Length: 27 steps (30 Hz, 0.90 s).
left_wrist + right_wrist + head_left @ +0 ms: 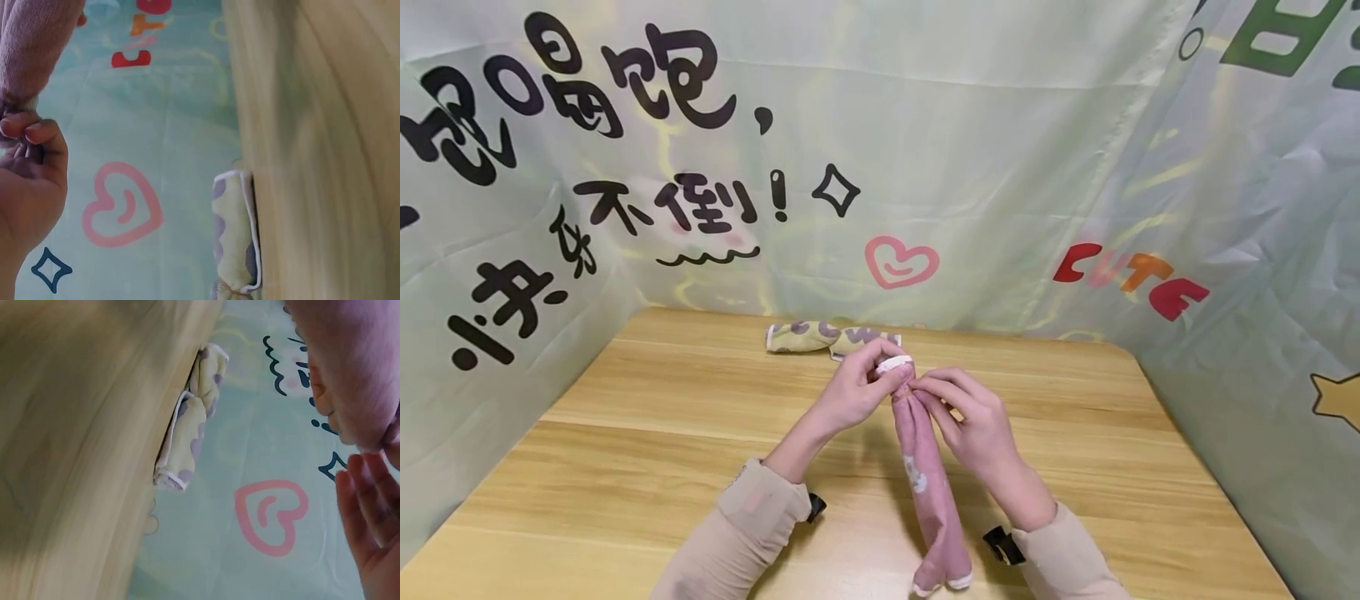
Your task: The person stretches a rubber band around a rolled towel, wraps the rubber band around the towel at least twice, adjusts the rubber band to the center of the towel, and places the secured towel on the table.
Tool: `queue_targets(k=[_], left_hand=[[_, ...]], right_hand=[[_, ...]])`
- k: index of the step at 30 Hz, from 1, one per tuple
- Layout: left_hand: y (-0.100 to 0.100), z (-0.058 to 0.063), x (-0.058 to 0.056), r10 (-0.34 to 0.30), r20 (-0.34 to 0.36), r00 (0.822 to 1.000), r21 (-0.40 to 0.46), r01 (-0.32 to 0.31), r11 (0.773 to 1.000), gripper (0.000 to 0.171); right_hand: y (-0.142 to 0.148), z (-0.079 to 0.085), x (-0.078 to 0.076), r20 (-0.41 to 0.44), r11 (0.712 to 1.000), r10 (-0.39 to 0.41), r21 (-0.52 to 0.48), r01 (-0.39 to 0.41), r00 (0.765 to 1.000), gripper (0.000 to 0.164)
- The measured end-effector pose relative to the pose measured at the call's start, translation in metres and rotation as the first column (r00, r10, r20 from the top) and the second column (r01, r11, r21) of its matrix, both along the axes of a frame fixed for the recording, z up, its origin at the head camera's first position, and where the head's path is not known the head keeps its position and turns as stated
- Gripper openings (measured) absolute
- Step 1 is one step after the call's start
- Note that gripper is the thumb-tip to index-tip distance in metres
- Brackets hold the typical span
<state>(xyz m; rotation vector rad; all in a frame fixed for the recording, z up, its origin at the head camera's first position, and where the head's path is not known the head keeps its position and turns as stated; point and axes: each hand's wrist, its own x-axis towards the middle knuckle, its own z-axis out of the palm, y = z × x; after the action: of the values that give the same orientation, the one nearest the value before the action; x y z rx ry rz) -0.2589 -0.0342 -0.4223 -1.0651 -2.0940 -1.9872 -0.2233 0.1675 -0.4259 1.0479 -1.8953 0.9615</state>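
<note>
A long pink towel [931, 492] with white edging and a pale printed patch hangs from both hands in the head view, its lower end spreading toward the near side of the table. My left hand [852, 387] grips it close below its white-edged top, thumb across the front. Just below, the fingertips of my right hand [981, 421] pinch the cloth at a narrow gathered spot. The right wrist view has the right hand [375, 512] at the bottom of the towel's thick pink part [356, 369]; the left wrist view shows the left hand's [37, 181] curled fingers at the gather.
A rolled yellow towel [801, 337] with purple spots, narrowed at its middle, lies at the back edge of the wooden table [662, 417], behind the left hand. Printed fabric curtains [1000, 150] stand around the table's back and sides. Each sleeve has a black strap [1003, 546] near it.
</note>
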Motion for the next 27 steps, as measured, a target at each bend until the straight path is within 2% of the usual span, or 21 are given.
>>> queue_targets(k=[5, 10, 13, 15, 18, 23, 27], left_hand=[[0.002, -0.004, 0.0, 0.066, 0.022, 0.998, -0.043, -0.065, 0.997, 0.011], [0.003, -0.004, 0.0, 0.08, 0.016, 0.997, -0.091, -0.078, 0.993, 0.012], [0.003, -0.004, 0.0, 0.063, 0.005, 0.998, -0.108, -0.062, 0.992, 0.011], [0.003, -0.004, 0.0, 0.05, -0.002, 0.999, -0.119, -0.05, 0.992, 0.011], [0.003, -0.005, -0.001, 0.037, -0.006, 0.999, -0.132, -0.037, 0.991, 0.011], [0.001, -0.005, -0.002, 0.049, -0.007, 0.999, -0.143, -0.05, 0.989, 0.012], [-0.001, -0.003, -0.002, 0.068, -0.007, 0.998, -0.161, -0.069, 0.985, 0.014]], right_hand=[[0.0, -0.003, 0.0, -0.001, 0.995, -0.074, 0.073, 0.074, 0.997, 0.023], [0.002, -0.004, 0.001, 0.014, 0.974, -0.11, 0.202, 0.105, 0.994, 0.009], [0.004, -0.002, 0.003, 0.115, 0.969, -0.073, 0.245, 0.043, 0.991, 0.004], [0.006, 0.0, 0.005, 0.209, 0.971, -0.039, 0.24, -0.013, 0.977, 0.003], [0.006, 0.002, 0.008, 0.317, 0.974, 0.01, 0.21, -0.08, 0.948, 0.011], [0.003, 0.005, 0.01, 0.363, 0.973, 0.04, 0.196, -0.119, 0.931, 0.015], [0.001, 0.005, 0.011, 0.368, 0.978, 0.014, 0.186, -0.089, 0.93, 0.019]])
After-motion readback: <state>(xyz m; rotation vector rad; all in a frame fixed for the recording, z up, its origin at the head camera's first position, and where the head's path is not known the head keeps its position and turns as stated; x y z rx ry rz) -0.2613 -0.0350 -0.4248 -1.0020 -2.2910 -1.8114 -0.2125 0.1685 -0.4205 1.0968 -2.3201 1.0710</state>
